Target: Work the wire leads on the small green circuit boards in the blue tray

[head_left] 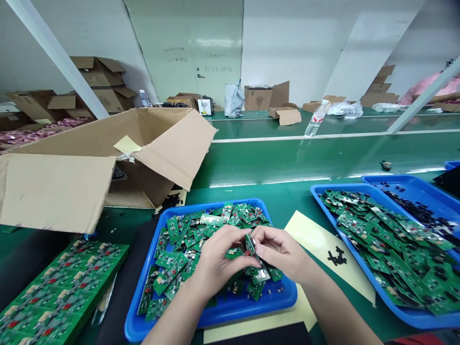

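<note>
My left hand [219,256] and my right hand [282,251] meet over a blue tray [215,316] heaped with small green circuit boards [179,249]. Both hands pinch one small green circuit board [249,244] held upright between the fingertips. My left hand's fingers curl around further boards beneath it. Both forearms come in from the bottom edge.
A stack of green panel boards [61,292] lies at the left. An open cardboard box [108,158] stands behind the tray. At the right a second blue tray [362,268] holds several boards, with another blue tray [413,187] of black parts behind. A yellow sheet [316,239] carries black pieces. A water bottle [316,119] stands on the far belt.
</note>
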The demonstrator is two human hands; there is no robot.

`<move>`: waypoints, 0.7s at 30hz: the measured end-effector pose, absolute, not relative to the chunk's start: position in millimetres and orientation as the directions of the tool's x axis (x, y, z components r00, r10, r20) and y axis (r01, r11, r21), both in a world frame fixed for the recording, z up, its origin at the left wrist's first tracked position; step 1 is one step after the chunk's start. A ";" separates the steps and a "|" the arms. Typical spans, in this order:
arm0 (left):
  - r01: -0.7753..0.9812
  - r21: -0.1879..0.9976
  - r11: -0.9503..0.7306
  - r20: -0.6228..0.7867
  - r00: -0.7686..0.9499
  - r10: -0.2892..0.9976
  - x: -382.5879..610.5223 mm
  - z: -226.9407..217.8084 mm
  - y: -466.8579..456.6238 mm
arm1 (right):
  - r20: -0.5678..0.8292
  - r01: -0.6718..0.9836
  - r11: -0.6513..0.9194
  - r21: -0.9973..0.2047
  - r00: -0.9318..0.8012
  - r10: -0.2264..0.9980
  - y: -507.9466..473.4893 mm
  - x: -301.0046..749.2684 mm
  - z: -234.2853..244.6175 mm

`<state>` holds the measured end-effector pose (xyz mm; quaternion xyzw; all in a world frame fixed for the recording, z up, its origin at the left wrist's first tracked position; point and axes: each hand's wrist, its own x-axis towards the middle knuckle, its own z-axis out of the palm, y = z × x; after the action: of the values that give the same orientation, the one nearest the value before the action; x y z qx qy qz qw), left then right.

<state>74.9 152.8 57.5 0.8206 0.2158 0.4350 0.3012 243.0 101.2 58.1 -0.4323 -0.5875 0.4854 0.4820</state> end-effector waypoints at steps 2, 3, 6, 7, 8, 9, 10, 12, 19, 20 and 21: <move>0.096 0.684 -0.723 0.573 0.542 0.615 75.5 57.0 151.9 | 0.169 0.131 0.183 -0.974 -0.115 0.979 100.3 242.4 60.1; 0.096 0.683 -0.724 0.572 0.547 0.612 76.0 56.6 151.6 | 0.183 0.181 0.198 -0.963 -0.096 0.978 99.8 242.4 61.3; 0.065 0.681 -0.730 0.587 0.548 0.596 77.1 55.4 151.1 | 0.242 0.286 0.249 -0.925 -0.061 0.968 98.1 242.5 64.6; 0.049 0.690 -0.722 0.586 0.548 0.596 77.3 55.2 151.0 | 0.266 0.307 0.268 -0.913 -0.051 0.963 97.7 242.4 65.2; 0.034 0.706 -0.707 0.577 0.553 0.602 77.4 55.2 150.9 | 0.287 0.324 0.283 -0.903 -0.037 0.957 97.3 242.1 65.3; 0.024 0.731 -0.682 0.554 0.562 0.614 77.3 55.5 150.9 | 0.303 0.337 0.292 -0.895 -0.019 0.953 97.1 241.7 65.1; 0.021 0.760 -0.650 0.522 0.576 0.629 77.0 56.0 150.8 | 0.311 0.347 0.292 -0.891 -0.001 0.950 96.9 241.0 64.5; 0.036 0.819 -0.573 0.437 0.609 0.662 76.4 57.5 150.8 | 0.316 0.360 0.283 -0.889 0.038 0.948 97.0 239.4 62.9; 0.016 0.949 -0.316 0.226 0.664 0.713 76.1 61.4 152.0 | 0.321 0.349 0.257 -0.901 0.136 0.937 99.3 235.1 59.3; 0.020 0.948 -0.316 0.225 0.660 0.716 76.2 61.3 152.3 | 0.314 0.344 0.247 -0.906 0.153 0.937 99.5 234.8 58.7; 0.030 0.946 -0.322 0.226 0.651 0.724 76.2 61.3 152.5 | 0.306 0.339 0.236 -0.911 0.171 0.936 99.7 234.5 57.9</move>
<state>76.2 152.5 61.3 0.7424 0.2538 0.3315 0.5239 234.5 99.7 57.9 -0.5506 -0.5792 0.2809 0.5315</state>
